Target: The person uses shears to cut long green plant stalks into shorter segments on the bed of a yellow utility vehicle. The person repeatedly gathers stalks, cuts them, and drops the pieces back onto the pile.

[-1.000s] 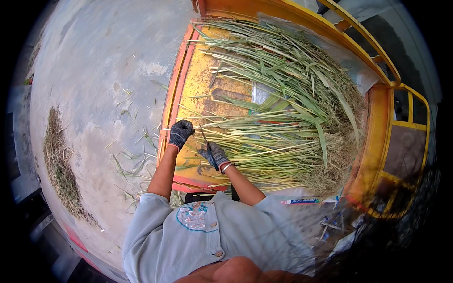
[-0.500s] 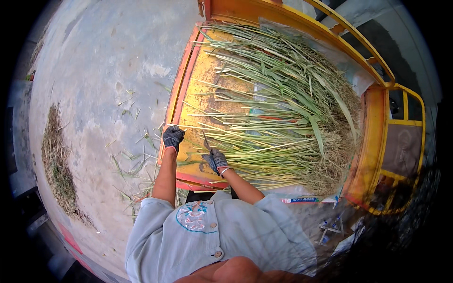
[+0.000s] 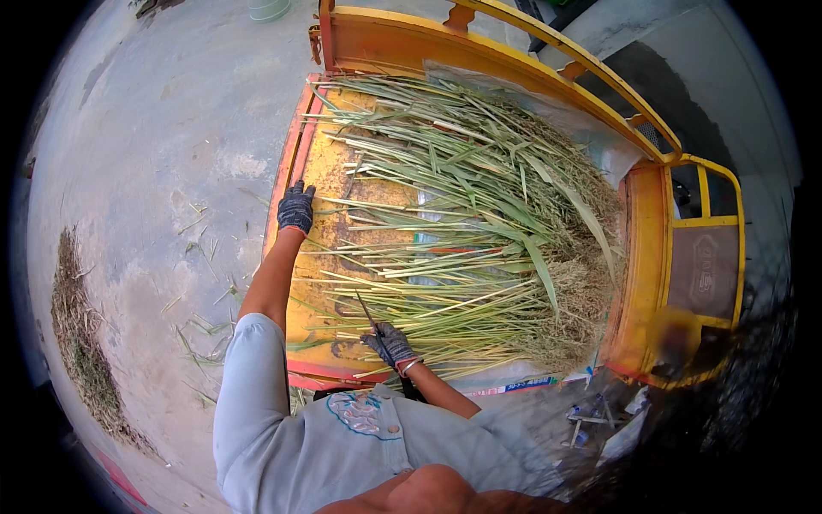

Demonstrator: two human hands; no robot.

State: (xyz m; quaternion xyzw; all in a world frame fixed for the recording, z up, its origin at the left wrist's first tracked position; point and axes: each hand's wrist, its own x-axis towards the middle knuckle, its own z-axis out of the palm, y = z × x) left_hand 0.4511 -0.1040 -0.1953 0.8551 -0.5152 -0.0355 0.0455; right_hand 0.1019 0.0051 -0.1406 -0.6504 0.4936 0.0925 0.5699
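L hand (image 3: 295, 208) spread at bed (image 3: 318, 163) edge; R hand (image 3: 391, 345) grips dk blade (image 3: 366, 310), stalks (image 3: 445, 267) crowding it. Side wall (image 3: 411, 44) beyond, dry heap (image 3: 81, 343) on flr (image 3: 163, 128)

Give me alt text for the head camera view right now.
A person's gloved right hand holds a thin dark blade by green stalks spread across a yellow, red-edged cart bed, their seed heads toward the right. The gloved left hand is near the bed's left edge; dry plant debris lies on the concrete at left.
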